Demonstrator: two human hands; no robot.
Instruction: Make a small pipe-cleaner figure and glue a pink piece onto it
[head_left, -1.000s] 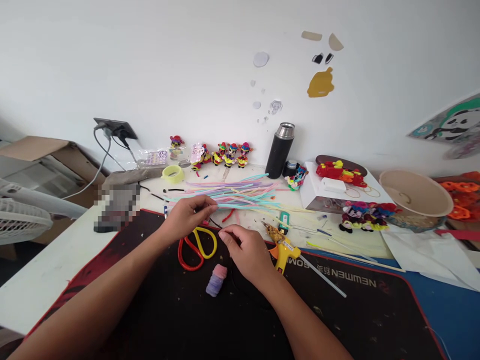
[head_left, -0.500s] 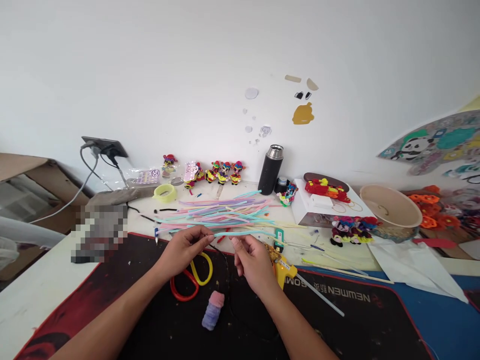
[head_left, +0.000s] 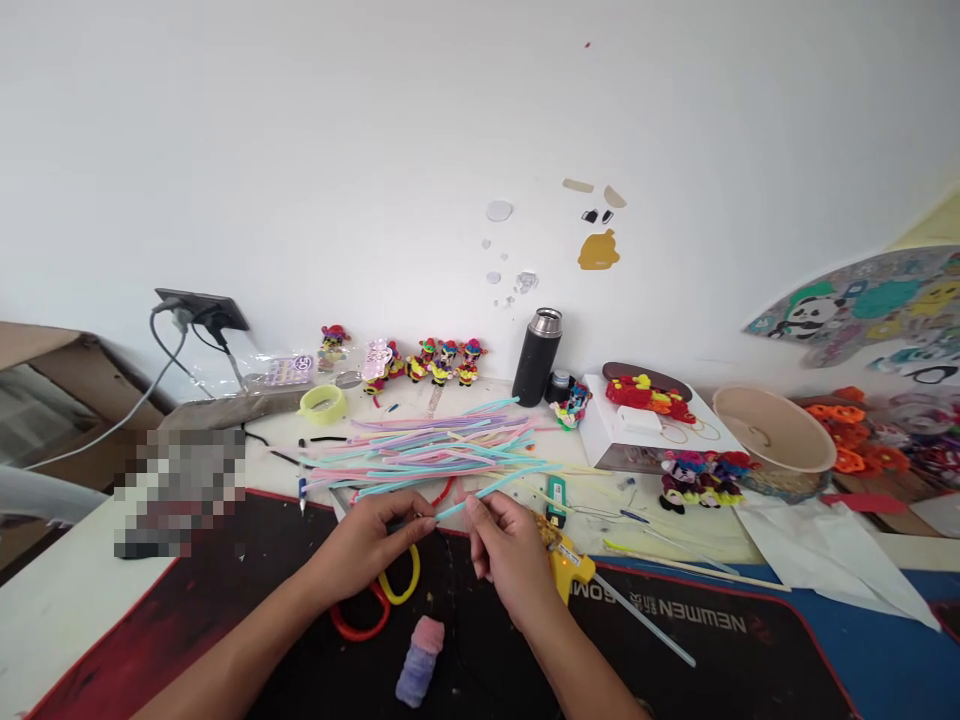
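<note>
A light turquoise pipe cleaner runs between my two hands, slanting up to the right. The thumb and fingers of my left hand pinch its near end. A short way along, my right hand grips it too, and the rest of the stem sticks out past those fingers over the pile. Below the hands, a fuzzy pink and purple roll lies on the black mat. Scissors with one red and one yellow handle sit partly under my left hand, blades hidden.
Behind the hands lies a pile of pastel pipe cleaners. A yellow glue gun rests right of my right hand. Further back stand a black thermos, a white box, small figures, a tape roll and a bowl.
The view has tilted up slightly. The pipe cleaner, nearly level before, now slopes up to the right, with my left fingertips lower than my right. Both hands still grip it.
</note>
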